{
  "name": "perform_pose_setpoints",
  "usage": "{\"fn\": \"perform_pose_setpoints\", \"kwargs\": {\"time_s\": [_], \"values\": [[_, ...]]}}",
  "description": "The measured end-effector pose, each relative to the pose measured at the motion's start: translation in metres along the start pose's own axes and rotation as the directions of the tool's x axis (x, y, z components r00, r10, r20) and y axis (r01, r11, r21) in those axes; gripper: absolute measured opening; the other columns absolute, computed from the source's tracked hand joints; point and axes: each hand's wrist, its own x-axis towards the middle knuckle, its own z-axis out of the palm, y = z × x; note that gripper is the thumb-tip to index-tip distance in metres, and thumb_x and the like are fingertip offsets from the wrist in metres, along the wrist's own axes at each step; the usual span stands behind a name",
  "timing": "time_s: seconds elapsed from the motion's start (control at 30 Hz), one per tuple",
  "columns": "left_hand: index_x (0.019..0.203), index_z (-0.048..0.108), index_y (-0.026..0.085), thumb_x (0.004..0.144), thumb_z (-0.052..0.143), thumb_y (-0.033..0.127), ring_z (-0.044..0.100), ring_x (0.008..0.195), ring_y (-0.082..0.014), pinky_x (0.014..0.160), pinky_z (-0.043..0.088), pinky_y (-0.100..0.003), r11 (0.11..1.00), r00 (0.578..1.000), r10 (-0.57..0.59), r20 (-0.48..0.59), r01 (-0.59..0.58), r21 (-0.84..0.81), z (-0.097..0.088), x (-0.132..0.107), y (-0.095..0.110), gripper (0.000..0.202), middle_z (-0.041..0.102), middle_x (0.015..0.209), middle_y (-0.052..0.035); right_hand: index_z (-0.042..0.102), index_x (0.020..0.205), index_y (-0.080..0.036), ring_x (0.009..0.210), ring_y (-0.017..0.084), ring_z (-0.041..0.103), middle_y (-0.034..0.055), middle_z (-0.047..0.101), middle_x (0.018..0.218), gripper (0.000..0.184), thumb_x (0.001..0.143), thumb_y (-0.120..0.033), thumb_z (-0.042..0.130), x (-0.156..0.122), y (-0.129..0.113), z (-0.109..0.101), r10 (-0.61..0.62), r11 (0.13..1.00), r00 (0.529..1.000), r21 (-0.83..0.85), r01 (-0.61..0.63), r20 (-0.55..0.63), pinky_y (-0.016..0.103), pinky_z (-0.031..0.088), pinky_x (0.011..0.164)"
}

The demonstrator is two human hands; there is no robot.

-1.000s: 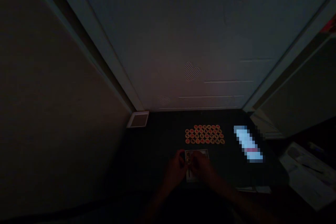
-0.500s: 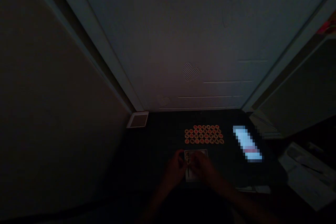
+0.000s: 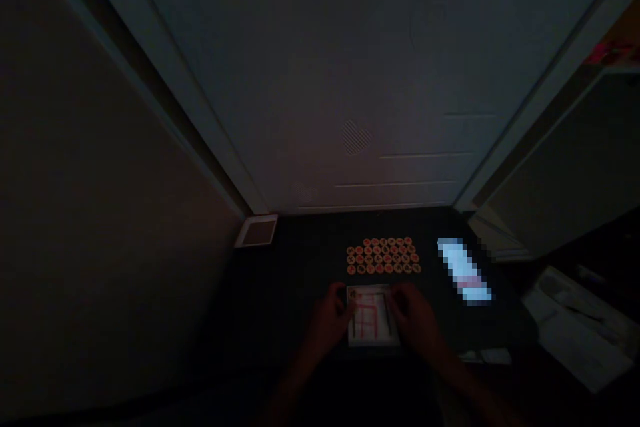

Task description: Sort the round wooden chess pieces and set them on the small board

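Note:
A shallow white box (image 3: 379, 340) with red lines inside lies on the dark table in front of me. My left hand (image 3: 334, 313) is at its left side, thumb and fingers closed around the edge near the far corner. A small round piece (image 3: 353, 294) shows dimly inside that corner. At the opposite side, my right hand (image 3: 409, 309) grips the right edge with curled fingers. Beyond the box, several round wooden discs (image 3: 384, 258) with dark and reddish marks lie in neat rows. Dim light hides the finger details.
A shallow box or lid (image 3: 260, 232) sits at the table's far left corner. On the right lies a bright, pixelated oblong (image 3: 465, 272). A pale flat item (image 3: 485, 355) is by the near right edge. A white door (image 3: 320, 93) stands behind the table (image 3: 290, 260).
My right hand has moved from over the inside of the white box to its right edge, uncovering the red lines. My left hand stays at the left side. The view has shifted slightly.

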Motion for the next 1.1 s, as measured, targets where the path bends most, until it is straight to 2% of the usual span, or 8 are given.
{"fn": "perform_pose_setpoints", "kwargs": {"time_s": [0.13, 0.4, 0.8, 0.97, 1.1], "values": [[0.133, 0.052, 0.023, 0.093, 0.055, 0.042, 0.067, 0.073, -0.0161, 0.061, 0.04, -0.024, 0.999, 1.0, 0.009, 0.01, -0.01, 0.05, 0.001, 0.0015, -0.0016, 0.044, 0.07, 0.081, 0.0012, 0.063, 0.097, -0.021, 0.073, 0.02, 0.062, 0.0056, 0.067, 0.084, 0.017, 0.093, -0.035, 0.054, -0.0057, 0.0074, 0.0024, 0.005, 1.0, 1.0, 0.016, -0.005, -0.019, 0.03, 0.049, 0.068], [0.131, 0.054, 0.025, 0.095, 0.054, 0.041, 0.068, 0.073, -0.0153, 0.06, 0.039, -0.023, 0.996, 1.0, -0.01, 0.001, 0.01, 0.085, -0.0002, 0.0003, 0.0009, 0.04, 0.071, 0.082, 0.0017, 0.064, 0.095, -0.021, 0.074, 0.019, 0.064, 0.0058, 0.069, 0.083, 0.022, 0.096, -0.039, 0.05, -0.0054, 0.0053, 0.006, -0.004, 0.996, 1.0, 0.094, 0.004, 0.005, 0.029, 0.051, 0.068], [0.13, 0.054, 0.025, 0.095, 0.054, 0.04, 0.069, 0.076, -0.0166, 0.061, 0.039, -0.023, 0.996, 1.0, -0.013, 0.007, 0.012, 0.093, -0.0034, 0.0, 0.0062, 0.038, 0.072, 0.081, 0.001, 0.064, 0.096, -0.021, 0.076, 0.02, 0.064, 0.0057, 0.069, 0.086, 0.018, 0.095, -0.034, 0.052, -0.0021, 0.0118, 0.0074, 0.012, 0.996, 0.999, 0.091, -0.015, 0.036, 0.03, 0.05, 0.071], [0.13, 0.054, 0.026, 0.094, 0.055, 0.041, 0.069, 0.075, -0.016, 0.059, 0.038, -0.023, 0.994, 0.999, -0.041, 0.002, 0.041, 0.104, -0.0033, 0.0001, 0.0068, 0.038, 0.072, 0.085, 0.0011, 0.063, 0.095, -0.021, 0.078, 0.02, 0.065, 0.0062, 0.069, 0.087, 0.018, 0.095, -0.033, 0.051, -0.002, 0.0089, 0.0048, 0.013, 0.996, 0.998, 0.085, -0.018, 0.055, 0.03, 0.05, 0.072], [0.128, 0.055, 0.026, 0.095, 0.054, 0.042, 0.068, 0.074, -0.0162, 0.059, 0.038, -0.023, 0.995, 1.0, -0.02, -0.013, 0.021, 0.099, -0.0026, 0.0, 0.0066, 0.037, 0.072, 0.084, 0.0011, 0.064, 0.094, -0.02, 0.075, 0.019, 0.064, 0.0059, 0.069, 0.085, 0.019, 0.094, -0.035, 0.051, -0.0026, 0.0053, 0.0033, 0.022, 0.995, 0.999, 0.097, -0.025, 0.04, 0.03, 0.05, 0.069]]}}
